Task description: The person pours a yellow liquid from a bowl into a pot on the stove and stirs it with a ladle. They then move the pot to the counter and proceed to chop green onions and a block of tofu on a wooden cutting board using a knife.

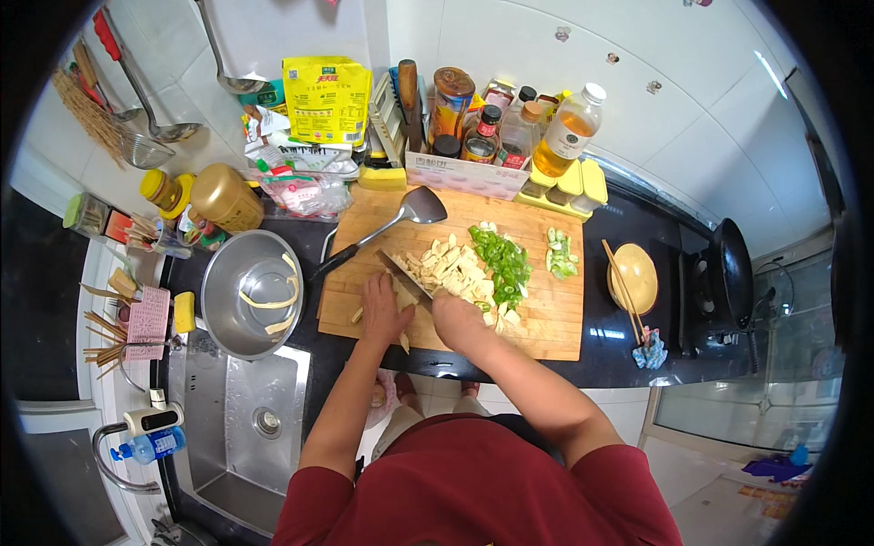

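The dark countertop carries all items, with a steel sink set into its left end. A wooden cutting board occupies the centre of the countertop, its rear edge against a white storage box holding bottles and jars. A steel mixing bowl stands just beside the board's left edge and contains a few pale strips. A black wok sits at the right end of the countertop. A steel spatula lies across the board's rear-left corner, handle pointing toward the bowl. A wooden bowl with chopsticks resting across it stands off the board's right edge. Chopped green pepper and pale sliced pieces form adjacent heaps at the board's centre. The right hand is clenched around the handle of a knife, blade resting on the board near its front edge. The left hand presses fingers down on a pale uncut block, directly beside the blade
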The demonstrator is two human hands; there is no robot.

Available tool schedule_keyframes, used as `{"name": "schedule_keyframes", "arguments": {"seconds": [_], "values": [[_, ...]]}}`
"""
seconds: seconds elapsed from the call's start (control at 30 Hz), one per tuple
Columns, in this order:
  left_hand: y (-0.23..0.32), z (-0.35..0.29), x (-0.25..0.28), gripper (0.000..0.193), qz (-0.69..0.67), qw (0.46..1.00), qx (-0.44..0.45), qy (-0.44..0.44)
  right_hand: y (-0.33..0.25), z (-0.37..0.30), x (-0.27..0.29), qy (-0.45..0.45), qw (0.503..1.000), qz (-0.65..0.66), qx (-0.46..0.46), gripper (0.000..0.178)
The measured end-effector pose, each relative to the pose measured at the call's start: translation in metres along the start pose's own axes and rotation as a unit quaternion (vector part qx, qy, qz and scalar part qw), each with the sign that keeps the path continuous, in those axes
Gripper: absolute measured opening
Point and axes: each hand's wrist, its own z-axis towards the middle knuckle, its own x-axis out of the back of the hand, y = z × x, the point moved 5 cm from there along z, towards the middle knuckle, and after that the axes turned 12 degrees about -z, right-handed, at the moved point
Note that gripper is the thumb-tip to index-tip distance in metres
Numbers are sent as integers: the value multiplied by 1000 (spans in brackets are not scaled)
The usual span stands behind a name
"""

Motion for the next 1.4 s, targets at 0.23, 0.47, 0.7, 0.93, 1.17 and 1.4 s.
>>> {"name": "schedule_keyframes", "arguments": {"seconds": [0.23,0.47,0.7,0.93,1.17,1.4], "values": [[1,-12,-10,70,10,999,-45,18,-9,0,-31,53,998,22,-28,13],[-3,4,-15,82,-34,999,-33,-11,14,-12,1,108,988,105,-38,25],[7,-19,13,102,1,999,32,12,10,-48,23,47,997,61,-10,22],[-7,-36,19,84,-26,999,1,39,0,-41,7,6,1000,28,1,19],[-7,-35,21,64,-56,996,-32,67,-6,-23,3,-17,1000,19,14,16],[-14,-30,16,46,-56,994,-56,74,-23,-1,-26,-4,1000,-1,-5,16]]}}
